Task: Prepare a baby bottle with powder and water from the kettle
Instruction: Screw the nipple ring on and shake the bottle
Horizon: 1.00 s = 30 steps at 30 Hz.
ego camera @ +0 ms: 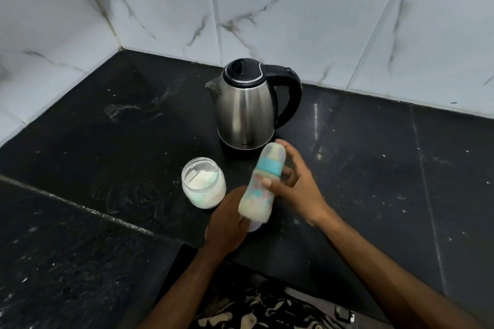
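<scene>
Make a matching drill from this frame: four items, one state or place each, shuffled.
Items:
1 electric kettle
2 powder jar
3 baby bottle
4 left hand

States:
a tilted, capped, milky liquid inside
b lid shut, standing near the tiled wall
c under the bottle's base
d open-topped, on the black counter

Pairs: 1-b, 2-d, 3-a, 4-c. The right hand grips the bottle's middle.

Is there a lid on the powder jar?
No, the powder jar stands open on the counter, its white powder showing through the mouth.
</scene>
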Motion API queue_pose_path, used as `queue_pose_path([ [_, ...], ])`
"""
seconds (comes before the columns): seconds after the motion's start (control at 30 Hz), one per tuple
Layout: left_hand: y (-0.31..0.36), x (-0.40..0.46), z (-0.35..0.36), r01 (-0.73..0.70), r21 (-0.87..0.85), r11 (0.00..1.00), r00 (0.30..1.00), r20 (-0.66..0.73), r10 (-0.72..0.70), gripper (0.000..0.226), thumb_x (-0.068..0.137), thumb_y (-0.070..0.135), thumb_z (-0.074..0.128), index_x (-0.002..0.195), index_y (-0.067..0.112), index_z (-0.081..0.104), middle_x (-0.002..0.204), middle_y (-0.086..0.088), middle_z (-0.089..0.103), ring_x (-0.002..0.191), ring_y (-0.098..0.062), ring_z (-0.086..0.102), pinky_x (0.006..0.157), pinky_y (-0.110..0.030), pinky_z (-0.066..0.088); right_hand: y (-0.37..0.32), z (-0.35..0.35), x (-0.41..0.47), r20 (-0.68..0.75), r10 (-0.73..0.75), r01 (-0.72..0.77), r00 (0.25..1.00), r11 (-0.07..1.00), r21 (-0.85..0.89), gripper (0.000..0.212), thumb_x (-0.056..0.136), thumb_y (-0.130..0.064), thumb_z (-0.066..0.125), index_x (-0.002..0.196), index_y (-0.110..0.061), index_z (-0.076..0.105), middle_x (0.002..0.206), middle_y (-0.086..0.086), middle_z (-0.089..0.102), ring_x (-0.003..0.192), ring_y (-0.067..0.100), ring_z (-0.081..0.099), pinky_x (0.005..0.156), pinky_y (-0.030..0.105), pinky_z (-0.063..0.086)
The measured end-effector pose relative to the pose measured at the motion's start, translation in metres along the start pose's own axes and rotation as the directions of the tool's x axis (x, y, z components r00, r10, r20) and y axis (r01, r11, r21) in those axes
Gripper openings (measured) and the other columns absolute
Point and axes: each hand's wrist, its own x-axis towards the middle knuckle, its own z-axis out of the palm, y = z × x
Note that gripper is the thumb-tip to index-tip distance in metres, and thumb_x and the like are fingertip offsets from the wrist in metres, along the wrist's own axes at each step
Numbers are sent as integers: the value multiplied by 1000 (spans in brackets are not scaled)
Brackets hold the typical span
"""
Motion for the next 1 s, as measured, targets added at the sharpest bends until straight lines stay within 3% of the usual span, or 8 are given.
queue_pose_path([
  [0.1,4,-1,0,-16,15,1000,999,-27,16,42,96,36,44,133,17,53,132,1,59,120,-7,49,106,-12,31,-12,-13,14,-321,0,88,947,962,260,81,76,-19,80,143,-29,35,111,8,68,101,26,68,71,40,59],
  [0.17,3,-2,0,-17,27,999,999,-26,18,41,96,35,44,133,18,53,131,1,59,120,-7,50,106,-9,28,-9,-13,12,-318,12,82,948,957,279,89,70,-29,84,143,-30,34,113,7,67,101,25,68,71,42,59],
  [0.3,3,1,-3,10,6,1000,1000,10,-11,44,89,36,56,131,22,53,128,8,59,113,-6,53,99,-8,33,-1,-1,-6,16,32,-31,999,999,-24,79,72,-12,78,136,-37,39,122,18,61,103,27,68,76,38,58],
  [0.47,3,0,0,1,36,999,1000,-17,0,43,97,39,41,132,19,53,132,6,57,121,-6,51,106,-17,33,-13,-12,16,-354,0,112,935,949,294,80,73,-25,77,140,-32,35,103,3,71,95,21,70,70,40,60],
  [0.57,1,-1,1,5,43,999,1000,-24,-4,46,93,41,46,128,13,57,125,0,62,113,-15,58,100,-14,34,-6,-6,5,-143,21,-2,990,992,126,82,66,-32,87,134,-44,41,121,13,64,105,28,68,74,41,59],
  [0.67,0,1,0,8,15,1000,1000,13,-8,47,90,40,54,129,15,55,127,-1,61,114,-11,56,102,-26,41,-4,-4,2,54,24,-23,998,1000,-13,81,75,-10,81,138,-38,38,122,15,62,106,30,67,78,41,58],
  [0.83,4,0,0,-15,39,999,999,-29,16,43,97,40,41,133,19,53,132,5,58,122,-5,50,107,-24,36,-21,-12,21,-350,-26,133,936,949,287,77,78,-17,75,143,-29,33,103,0,72,96,21,70,71,41,60],
  [1.0,4,0,-2,20,10,1000,1000,21,-20,53,86,45,52,130,15,56,127,-3,62,114,-14,58,103,-26,42,-4,-3,3,65,21,-17,998,998,-61,85,75,-8,79,142,-31,34,123,15,61,107,30,67,79,43,59],
])
